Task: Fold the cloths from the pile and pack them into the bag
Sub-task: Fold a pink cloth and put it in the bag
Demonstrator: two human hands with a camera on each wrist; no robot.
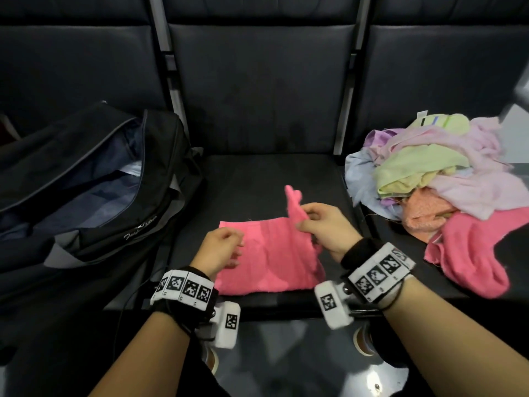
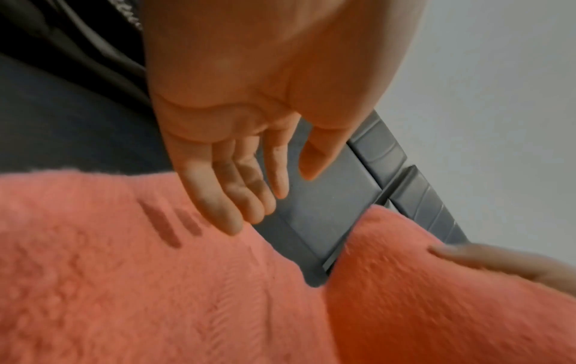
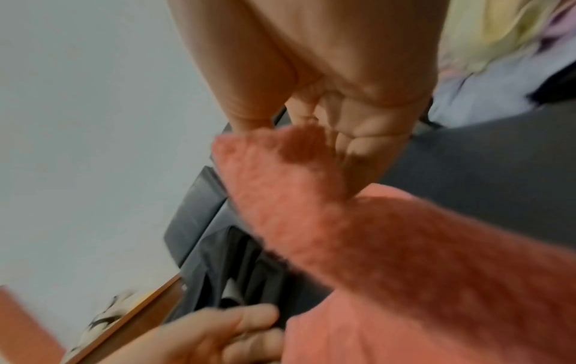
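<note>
Pink cloth (image 1: 269,256): spread on the dark middle seat (image 1: 257,179); lying mostly flat, far right corner lifted off the surface and standing up above the right fingers; near edge close to both wrists.

Right hand (image 1: 323,227): thumb and fingers curled, pinching the raised corner of the pink cloth; seen from the right wrist as fingers (image 3: 358,138) bent over fuzzy pink fabric (image 3: 389,246).

Left hand (image 1: 219,249): over the left edge of the pink cloth, holding nothing; from the left wrist, fingers (image 2: 224,197) nearly straight and relaxed, thumb apart, tips just above or barely touching the fabric (image 2: 140,283), contact unclear; finger shadows on the nap just left of the tips.

Pile of cloths (image 1: 435,173): well to the right of the right fingers, on the neighbouring seat; loose heap of pale pink, lime green, lilac, light blue, peach and a second bright pink piece drooping at the near side.

Bag (image 1: 94,179): black, well to the left of the left fingers, on the seat at that side; zip mouth wide open, dark blue lining and something pale inside; white script on the near wall, too small to read.

Wrist bands (image 1: 186,287): black straps with white blocks of square black-and-white markers on both wrists.
</note>
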